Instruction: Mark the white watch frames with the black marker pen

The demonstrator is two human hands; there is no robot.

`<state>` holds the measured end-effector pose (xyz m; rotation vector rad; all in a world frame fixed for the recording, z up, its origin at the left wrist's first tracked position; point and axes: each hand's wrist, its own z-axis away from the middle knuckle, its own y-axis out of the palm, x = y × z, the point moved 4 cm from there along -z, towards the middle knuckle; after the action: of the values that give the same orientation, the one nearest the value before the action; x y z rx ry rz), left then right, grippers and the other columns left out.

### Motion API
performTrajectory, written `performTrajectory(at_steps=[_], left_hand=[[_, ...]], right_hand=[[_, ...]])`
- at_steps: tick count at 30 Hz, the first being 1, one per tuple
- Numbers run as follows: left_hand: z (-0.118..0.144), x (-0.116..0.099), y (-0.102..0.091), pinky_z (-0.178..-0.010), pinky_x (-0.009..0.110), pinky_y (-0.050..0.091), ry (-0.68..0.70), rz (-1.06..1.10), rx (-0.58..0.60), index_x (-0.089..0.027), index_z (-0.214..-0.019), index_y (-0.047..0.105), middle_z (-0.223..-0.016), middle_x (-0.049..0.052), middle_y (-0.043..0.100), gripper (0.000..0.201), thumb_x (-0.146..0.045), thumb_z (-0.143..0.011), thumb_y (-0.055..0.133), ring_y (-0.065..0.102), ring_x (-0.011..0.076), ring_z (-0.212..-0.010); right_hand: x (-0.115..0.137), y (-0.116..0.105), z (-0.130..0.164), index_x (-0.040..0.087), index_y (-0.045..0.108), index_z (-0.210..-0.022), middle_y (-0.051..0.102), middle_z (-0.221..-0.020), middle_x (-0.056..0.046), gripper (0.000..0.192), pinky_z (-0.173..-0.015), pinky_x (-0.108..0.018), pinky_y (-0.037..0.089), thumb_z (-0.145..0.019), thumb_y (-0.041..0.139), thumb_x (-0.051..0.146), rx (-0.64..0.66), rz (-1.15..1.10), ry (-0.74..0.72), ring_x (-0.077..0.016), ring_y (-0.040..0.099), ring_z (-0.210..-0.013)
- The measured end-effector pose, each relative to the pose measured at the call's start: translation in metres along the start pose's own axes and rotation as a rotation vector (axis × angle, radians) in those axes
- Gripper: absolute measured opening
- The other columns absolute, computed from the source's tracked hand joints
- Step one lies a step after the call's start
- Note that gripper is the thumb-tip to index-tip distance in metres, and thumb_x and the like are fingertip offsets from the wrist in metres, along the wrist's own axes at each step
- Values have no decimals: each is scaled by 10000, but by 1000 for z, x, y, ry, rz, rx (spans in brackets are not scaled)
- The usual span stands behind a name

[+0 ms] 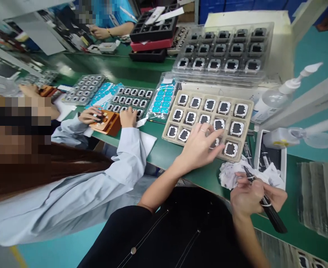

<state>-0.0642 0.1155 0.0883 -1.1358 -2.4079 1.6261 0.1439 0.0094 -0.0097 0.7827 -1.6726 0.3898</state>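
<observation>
Green bench (pixel 164 152) is packed, left hand (pixel 200 147) lies spread over the beige tray (pixel 249 111) touching a small black part (pixel 216 142), right hand (pixel 249 197) pinches a black pen (pixel 267 206), so I'd lift parts gently

Left hand (pixel 200 147) on tray (pixel 249 111), right hand (pixel 250 195) beside.

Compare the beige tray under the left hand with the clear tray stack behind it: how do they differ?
The beige tray is opaque and lies single near the table edge; the clear tray stack is see-through, piled in layers and farther back. The left hand reaches over the beige tray's parts; nothing touches the clear stack. Both hold rows of small dark square parts in pockets.
</observation>
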Motion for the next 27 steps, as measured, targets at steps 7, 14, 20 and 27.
performTrajectory(at_steps=[7,14,20,27], left_hand=[[-9,116,-43,-1184,587,553,-442,-187,-211,-206,-1218,828,-1251,175,725,175,-291,-1126,707,665,398,-1250],[-20,143,-49,-1179,589,565,-570,-212,-58,-218,-1352,775,-1273,181,764,410,-339,-995,934,678,432,-1277],[-23,145,-50,-1172,591,564,-562,-198,-16,-179,-1207,817,-1310,210,752,272,-322,-1002,926,674,444,-1300],[-30,143,-47,-1091,499,591,-526,-131,-32,-217,-1113,721,-1136,126,786,232,-137,-952,867,712,381,-1220]], right_hand=[[-3,1,8,206,787,-898,819,-798,-84,431,-587,-434,696,-951,958,597,210,31,-89,-347,860,-721],[12,8,20,236,773,-1267,896,-992,-62,256,-843,-552,792,-1057,905,300,376,55,-409,-343,917,-898],[9,3,21,240,794,-1279,893,-1020,-68,274,-788,-491,788,-1028,903,233,351,88,-424,-308,896,-832],[11,7,23,246,777,-1274,884,-1002,-55,267,-759,-470,770,-1028,868,194,360,68,-465,-282,872,-805]])
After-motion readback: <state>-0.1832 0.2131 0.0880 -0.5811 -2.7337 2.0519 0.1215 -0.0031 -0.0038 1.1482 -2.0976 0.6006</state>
